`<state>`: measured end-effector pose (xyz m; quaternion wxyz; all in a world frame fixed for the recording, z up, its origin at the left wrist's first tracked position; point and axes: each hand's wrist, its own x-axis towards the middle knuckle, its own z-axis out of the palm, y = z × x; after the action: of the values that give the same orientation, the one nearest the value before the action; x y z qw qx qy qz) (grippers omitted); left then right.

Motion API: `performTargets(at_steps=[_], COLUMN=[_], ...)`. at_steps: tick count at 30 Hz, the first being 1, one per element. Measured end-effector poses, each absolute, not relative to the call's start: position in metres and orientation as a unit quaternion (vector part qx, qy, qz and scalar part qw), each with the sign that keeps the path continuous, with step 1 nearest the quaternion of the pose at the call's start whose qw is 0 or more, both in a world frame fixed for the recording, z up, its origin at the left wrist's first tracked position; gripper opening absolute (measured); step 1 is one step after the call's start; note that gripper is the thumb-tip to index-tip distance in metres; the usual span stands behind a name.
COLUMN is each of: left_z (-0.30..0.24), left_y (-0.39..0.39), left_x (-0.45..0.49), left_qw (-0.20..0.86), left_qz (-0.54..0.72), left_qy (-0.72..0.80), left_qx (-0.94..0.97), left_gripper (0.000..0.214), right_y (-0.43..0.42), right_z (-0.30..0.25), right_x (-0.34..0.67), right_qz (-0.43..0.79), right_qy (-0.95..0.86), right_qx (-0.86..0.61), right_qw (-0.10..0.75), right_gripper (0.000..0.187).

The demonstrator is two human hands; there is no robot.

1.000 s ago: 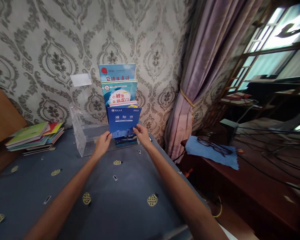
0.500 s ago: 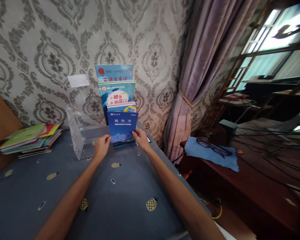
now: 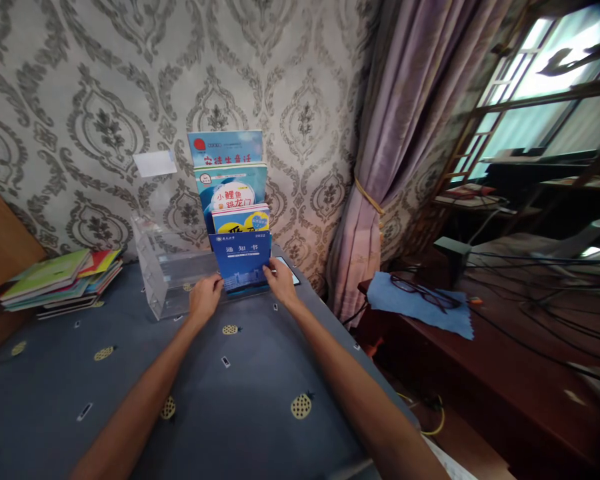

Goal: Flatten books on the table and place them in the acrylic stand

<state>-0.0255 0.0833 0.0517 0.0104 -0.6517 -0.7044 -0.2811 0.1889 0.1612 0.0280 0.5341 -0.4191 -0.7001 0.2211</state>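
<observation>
A dark blue booklet (image 3: 244,263) stands upright at the front right of a clear, tiered plastic rack (image 3: 155,280). My left hand (image 3: 205,298) pinches its lower left edge, and my right hand (image 3: 281,277) grips its right edge. Behind it rise a booklet with a yellow and blue cover (image 3: 243,219), a teal book (image 3: 233,190) and, tallest at the back, a light blue book (image 3: 226,147). The booklet's front covers the lower parts of these. The left side of the rack holds no books, and a blank white label (image 3: 155,163) sits at its top.
A pile of several thin books (image 3: 63,277) lies on the dark blue patterned cloth (image 3: 220,413) at the left. Part of a phone-like flat object (image 3: 293,273) shows behind my right hand. On the right, eyeglasses (image 3: 425,293) rest on a blue cloth (image 3: 385,297) atop a red-brown desk (image 3: 520,380).
The dark blue booklet has gone down between my hands, so more of the yellow and blue cover behind it shows. Both hands still hold its edges.
</observation>
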Motion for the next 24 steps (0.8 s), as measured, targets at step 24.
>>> performTargets(at_steps=[24], left_z=[0.0557], left_y=[0.0825], left_x=[-0.0255], left_qw=[-0.007], left_qz=[-0.251], left_qy=[-0.698], left_qx=[-0.671], left_gripper=[0.028], right_y=[0.1598], right_z=[0.0316], right_x=[0.1908], right_qz=[0.192], right_qy=[-0.66], right_qx=[-0.414], right_qw=[0.597], right_gripper=[0.026])
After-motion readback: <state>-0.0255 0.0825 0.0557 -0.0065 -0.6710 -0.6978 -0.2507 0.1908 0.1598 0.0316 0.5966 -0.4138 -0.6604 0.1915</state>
